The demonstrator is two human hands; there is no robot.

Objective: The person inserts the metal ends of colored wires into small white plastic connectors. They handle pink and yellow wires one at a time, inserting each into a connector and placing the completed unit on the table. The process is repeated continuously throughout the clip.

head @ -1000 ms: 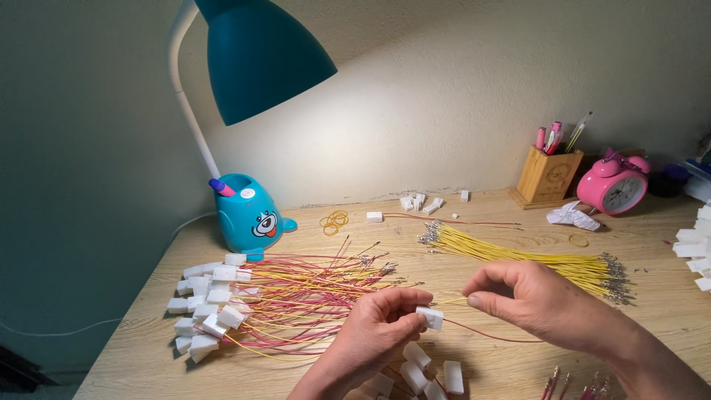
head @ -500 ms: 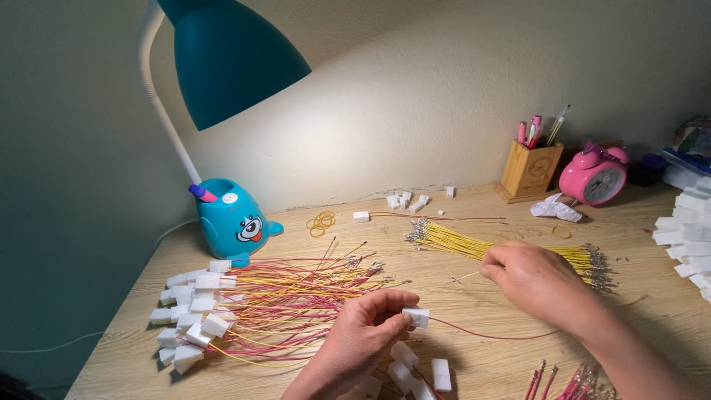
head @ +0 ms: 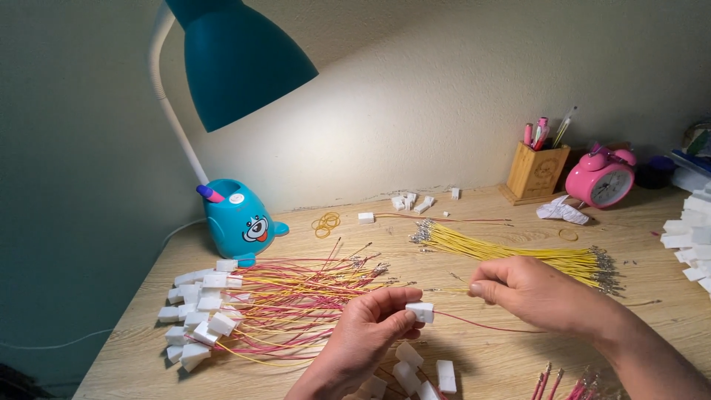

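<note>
Plain pale wall [head: 444, 96] across the whole upper frame, brightly lit at centre and falling into grey-green shadow toward the left edge. Teal desk lamp [head: 237, 59] at upper left on a white curved neck, rising from a blue cartoon-faced base [head: 241, 222] at left of centre. Light wooden desk [head: 489, 348] filling the lower half, with a wooden pen holder [head: 537, 174] and pink alarm clock [head: 600, 178] at right against the wall.
</note>
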